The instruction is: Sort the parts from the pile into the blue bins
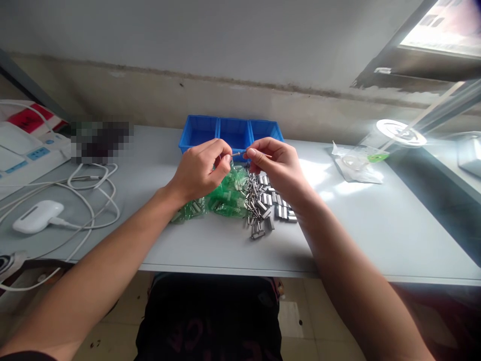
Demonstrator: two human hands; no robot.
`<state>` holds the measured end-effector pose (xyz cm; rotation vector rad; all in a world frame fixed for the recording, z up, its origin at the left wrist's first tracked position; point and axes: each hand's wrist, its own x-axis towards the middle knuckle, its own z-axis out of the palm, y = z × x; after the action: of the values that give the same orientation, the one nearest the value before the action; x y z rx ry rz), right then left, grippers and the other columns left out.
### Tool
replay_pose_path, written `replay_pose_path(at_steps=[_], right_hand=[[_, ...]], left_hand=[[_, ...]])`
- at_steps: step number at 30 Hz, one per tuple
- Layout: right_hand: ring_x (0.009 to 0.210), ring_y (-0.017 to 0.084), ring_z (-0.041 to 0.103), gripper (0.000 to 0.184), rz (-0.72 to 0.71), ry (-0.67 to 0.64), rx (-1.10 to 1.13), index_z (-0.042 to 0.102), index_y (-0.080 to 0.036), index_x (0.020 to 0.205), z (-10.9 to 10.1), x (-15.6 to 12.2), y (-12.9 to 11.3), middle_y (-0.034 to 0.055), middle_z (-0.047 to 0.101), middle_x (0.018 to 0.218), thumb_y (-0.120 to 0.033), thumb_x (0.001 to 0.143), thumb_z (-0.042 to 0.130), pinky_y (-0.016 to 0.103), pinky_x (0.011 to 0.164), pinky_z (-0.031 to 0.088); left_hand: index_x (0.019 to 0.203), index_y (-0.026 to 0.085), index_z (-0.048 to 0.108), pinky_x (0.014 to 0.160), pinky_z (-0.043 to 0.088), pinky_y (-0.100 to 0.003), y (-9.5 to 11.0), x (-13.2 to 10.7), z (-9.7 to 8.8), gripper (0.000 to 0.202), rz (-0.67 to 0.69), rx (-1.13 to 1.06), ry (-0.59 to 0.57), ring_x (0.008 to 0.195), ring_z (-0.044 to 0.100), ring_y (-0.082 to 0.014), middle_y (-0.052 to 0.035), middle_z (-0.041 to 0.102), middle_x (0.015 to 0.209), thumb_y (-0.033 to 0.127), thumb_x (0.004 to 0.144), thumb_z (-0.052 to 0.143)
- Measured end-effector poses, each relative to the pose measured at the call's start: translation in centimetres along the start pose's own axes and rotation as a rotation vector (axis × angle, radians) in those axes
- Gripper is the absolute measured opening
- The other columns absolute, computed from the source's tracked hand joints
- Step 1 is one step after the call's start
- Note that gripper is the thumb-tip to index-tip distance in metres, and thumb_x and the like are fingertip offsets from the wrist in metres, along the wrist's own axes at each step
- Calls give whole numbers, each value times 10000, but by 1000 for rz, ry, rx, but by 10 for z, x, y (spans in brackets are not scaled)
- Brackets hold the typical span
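Over the desk, in front of the blue bin, my left hand [205,168] and my right hand [278,160] are raised close together, fingertips pinched. A thin metal pin [238,154] spans the small gap between them, one end in each pinch; its exact shape is too small to make out. Below lie green plastic bags [229,193] with metal parts in them. To their right is a loose heap of small metal pins [254,193], with several grey metal blocks [280,205] beside it, partly hidden by my right forearm.
A blue three-compartment bin [201,131] stands against the wall. White cables and a white charging case [37,216] lie at left, near a white power strip [32,158]. At right are a clear plastic packet [355,165] and a clear cup with a white lid [400,133].
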<state>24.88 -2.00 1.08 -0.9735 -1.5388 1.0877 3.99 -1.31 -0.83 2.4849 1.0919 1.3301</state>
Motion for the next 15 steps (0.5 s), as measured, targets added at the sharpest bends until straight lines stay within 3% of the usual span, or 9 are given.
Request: replay_pose_path(at_steps=[15], right_hand=[[622,102,579,344,-46,20,-16,743,-174,888,1,1,4,21,686,811,-479,787,867,289,564,459]], left_hand=[[838,202,580,591,388,-307,-2,1,-1,162,46,50,60,633,545,-130,9,626,727,185,965,480]])
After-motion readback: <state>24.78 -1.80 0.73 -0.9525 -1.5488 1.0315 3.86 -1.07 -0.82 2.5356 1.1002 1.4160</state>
